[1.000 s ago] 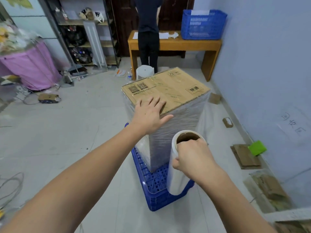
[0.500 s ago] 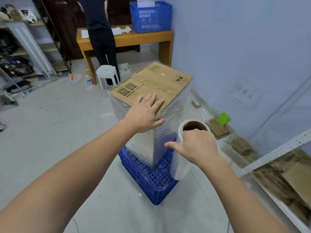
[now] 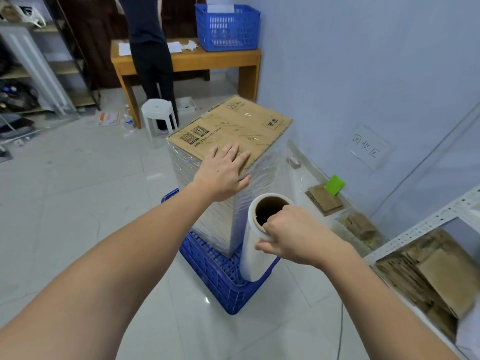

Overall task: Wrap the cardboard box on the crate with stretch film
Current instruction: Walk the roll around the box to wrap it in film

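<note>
The left hand [image 3: 223,175] lies flat on the near corner of the box [image 3: 231,131], fingers straight and spread, thumb down over the edge. It steadies the box and grips nothing. The box stands upright on the blue crate [image 3: 220,276], which sits on the floor.

Progress: both visible side faces carry film from the top edge down to the crate. The layers look dense and ribbed, which suggests several turns are on. The top face is mostly bare cardboard, though a few glints on it may be film or tape.

To the right, the roll [image 3: 255,245] is held upright just beside the near corner of the box. The right hand [image 3: 296,235] grips its upper end, fingers hooked into the core and thumb pressed against the outside. A clear sheet appears to run from the roll towards the right face.

Remaining, by judgement: further turns if needed, then cutting and pressing down the tail.

Not visible: the two far faces, the lower roll end behind the crate rim, and the exact film edge.
</note>
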Motion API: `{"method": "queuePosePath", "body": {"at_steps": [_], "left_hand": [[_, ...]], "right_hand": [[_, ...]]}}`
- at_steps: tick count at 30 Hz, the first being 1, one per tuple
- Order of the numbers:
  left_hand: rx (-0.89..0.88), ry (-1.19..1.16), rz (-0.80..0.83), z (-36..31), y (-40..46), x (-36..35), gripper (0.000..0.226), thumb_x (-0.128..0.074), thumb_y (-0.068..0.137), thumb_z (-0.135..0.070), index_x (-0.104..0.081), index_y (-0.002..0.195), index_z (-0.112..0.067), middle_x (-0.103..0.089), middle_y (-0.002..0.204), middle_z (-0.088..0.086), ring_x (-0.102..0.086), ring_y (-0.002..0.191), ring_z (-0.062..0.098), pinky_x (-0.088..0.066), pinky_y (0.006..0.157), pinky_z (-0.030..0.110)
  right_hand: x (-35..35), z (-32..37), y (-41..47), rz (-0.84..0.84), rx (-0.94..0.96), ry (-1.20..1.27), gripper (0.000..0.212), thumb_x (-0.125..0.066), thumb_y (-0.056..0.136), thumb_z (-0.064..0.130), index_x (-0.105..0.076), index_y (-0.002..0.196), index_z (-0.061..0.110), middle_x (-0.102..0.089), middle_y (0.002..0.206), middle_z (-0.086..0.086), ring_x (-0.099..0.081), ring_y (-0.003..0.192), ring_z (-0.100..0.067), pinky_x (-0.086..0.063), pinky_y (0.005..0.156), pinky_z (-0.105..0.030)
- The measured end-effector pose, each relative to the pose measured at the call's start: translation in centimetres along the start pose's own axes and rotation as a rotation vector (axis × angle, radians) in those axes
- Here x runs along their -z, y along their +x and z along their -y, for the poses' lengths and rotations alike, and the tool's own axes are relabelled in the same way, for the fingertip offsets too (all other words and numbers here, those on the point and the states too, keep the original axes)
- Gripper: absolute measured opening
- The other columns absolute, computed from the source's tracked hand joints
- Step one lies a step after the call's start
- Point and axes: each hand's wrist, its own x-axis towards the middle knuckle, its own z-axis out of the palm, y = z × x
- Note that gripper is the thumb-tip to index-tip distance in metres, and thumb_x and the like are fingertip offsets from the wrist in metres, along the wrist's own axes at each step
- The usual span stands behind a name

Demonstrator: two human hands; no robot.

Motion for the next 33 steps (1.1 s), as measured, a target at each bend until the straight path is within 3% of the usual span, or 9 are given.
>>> {"method": "queuePosePath", "body": {"at_steps": [5, 8, 12, 16, 22, 27, 30, 33], "left_hand": [[0.003, -0.003, -0.004, 0.1, -0.2, 0.2, 0.075, -0.017, 0.1, -0.069, -0.014, 0.163, -0.029, -0.015, 0.171, 0.009, -0.012, 0.158, 0.024, -0.01, 0.127, 0.051], [0.01, 0.001, -0.019, -0.1, -0.3, 0.1, 0.074, -0.018, 0.1, -0.069, -0.015, 0.163, -0.03, -0.017, 0.171, 0.008, -0.013, 0.158, 0.024, -0.01, 0.127, 0.05], [0.014, 0.002, -0.016, -0.1, -0.3, 0.2, 0.073, -0.019, 0.101, -0.069, -0.018, 0.163, -0.03, -0.019, 0.171, 0.008, -0.014, 0.157, 0.024, -0.01, 0.127, 0.049], [0.024, -0.004, -0.008, -0.1, -0.4, 0.4, 0.073, -0.021, 0.1, -0.069, -0.019, 0.162, -0.03, -0.019, 0.17, 0.008, -0.016, 0.157, 0.025, -0.011, 0.126, 0.05], [-0.02, -0.073, 0.041, 1.0, -0.3, 1.0, 0.082, -0.024, 0.096, -0.078, -0.014, 0.163, -0.031, -0.013, 0.172, 0.008, -0.011, 0.158, 0.024, -0.008, 0.128, 0.049], [-0.199, -0.172, 0.148, 3.7, -0.3, 2.0, 0.104, -0.034, 0.083, -0.093, -0.006, 0.165, -0.034, -0.003, 0.173, 0.003, -0.002, 0.159, 0.019, -0.004, 0.129, 0.041], [-0.347, -0.162, 0.137, 6.5, -0.3, 1.7, 0.103, -0.04, 0.085, -0.088, -0.005, 0.165, -0.034, -0.002, 0.173, -0.001, -0.003, 0.159, 0.017, -0.002, 0.128, 0.036], [-0.474, -0.081, 0.098, 9.4, 0.4, 1.1, 0.095, -0.042, 0.089, -0.082, -0.005, 0.165, -0.036, -0.006, 0.173, -0.004, -0.008, 0.158, 0.016, -0.003, 0.126, 0.033]], "right_hand": [[0.1, 1.3, -0.1, 0.034, 0.092, 0.113, 0.032, -0.055, 0.092, 0.052, -0.057, 0.078, 0.022, -0.05, 0.077, 0.01, -0.049, 0.078, -0.017, -0.047, 0.079, -0.034], [-0.6, 2.4, 0.2, 0.032, 0.156, 0.128, 0.03, -0.058, 0.092, 0.045, -0.069, 0.093, 0.017, -0.063, 0.089, 0.006, -0.057, 0.086, -0.019, -0.05, 0.087, -0.039], [-0.6, 2.9, 0.4, -0.024, 0.178, 0.152, 0.025, -0.057, 0.094, 0.037, -0.068, 0.106, 0.017, -0.065, 0.1, 0.005, -0.058, 0.091, -0.018, -0.048, 0.091, -0.036], [-1.0, 3.7, 0.3, -0.131, 0.162, 0.144, 0.025, -0.052, 0.094, 0.039, -0.064, 0.102, 0.019, -0.064, 0.097, 0.004, -0.055, 0.084, -0.016, -0.045, 0.088, -0.034], [-1.1, 6.1, 0.9, -0.147, -0.049, 0.112, 0.04, -0.042, 0.097, 0.058, -0.052, 0.092, 0.02, -0.06, 0.086, 0.003, -0.054, 0.073, -0.019, -0.032, 0.07, -0.032], [0.2, 7.5, 1.8, -0.094, -0.294, 0.289, 0.021, -0.058, 0.093, 0.039, -0.051, 0.101, 0.02, -0.06, 0.096, 0.003, -0.06, 0.083, -0.019, -0.049, 0.067, -0.032], [0.3, 9.1, 3.1, -0.043, -0.448, 0.304, 0.023, -0.063, 0.086, 0.032, -0.046, 0.097, 0.02, -0.055, 0.09, 0.004, -0.055, 0.074, -0.017, -0.043, 0.058, -0.028], [0.1, 10.1, 4.5, -0.048, -0.625, 0.195, 0.036, -0.059, 0.085, 0.054, -0.044, 0.086, 0.021, -0.05, 0.072, 0.007, -0.045, 0.057, -0.013, -0.03, 0.047, -0.028]]}}
